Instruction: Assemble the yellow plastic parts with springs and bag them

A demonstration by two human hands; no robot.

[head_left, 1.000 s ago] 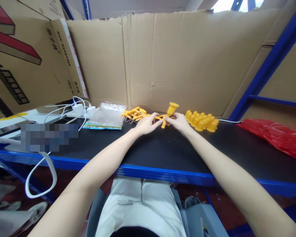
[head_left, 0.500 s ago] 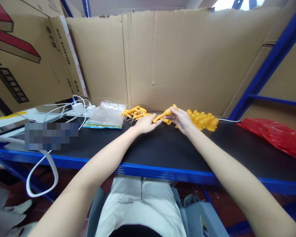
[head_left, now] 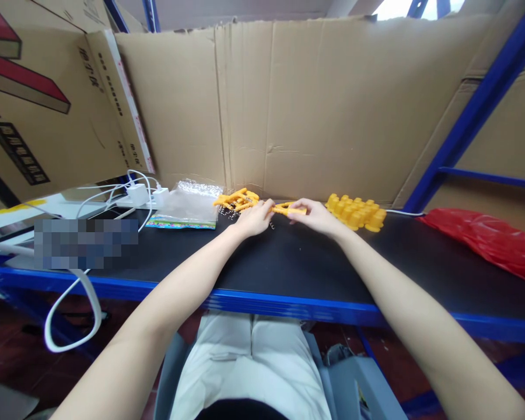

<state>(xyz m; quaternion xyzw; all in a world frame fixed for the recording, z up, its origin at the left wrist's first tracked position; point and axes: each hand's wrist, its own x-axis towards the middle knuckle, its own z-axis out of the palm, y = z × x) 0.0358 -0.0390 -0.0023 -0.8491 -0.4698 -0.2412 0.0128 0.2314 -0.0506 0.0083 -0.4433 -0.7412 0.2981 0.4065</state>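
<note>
Between my two hands lies a slim yellow plastic piece, roughly level and just over the black tabletop. My left hand is closed at its left end. The fingers of my right hand pinch its wider right end. A small silvery chain-like bit shows beneath my left fingertips; whether it joins the piece I cannot tell. Just left of that hand is a pile of yellow plastic sticks with thin metal bits among them. Right of my right hand, several yellow cup-like pieces stand upright in a tight group.
A clear plastic bag lies left of the pile, near a white power strip with chargers and cables. Red plastic sheeting lies at the right. Cardboard walls the back; a blue metal edge runs along the front.
The yellow piece has come down from a slant to nearly level. My right hand has lowered and moved slightly left. My left hand has stayed almost in place.
</note>
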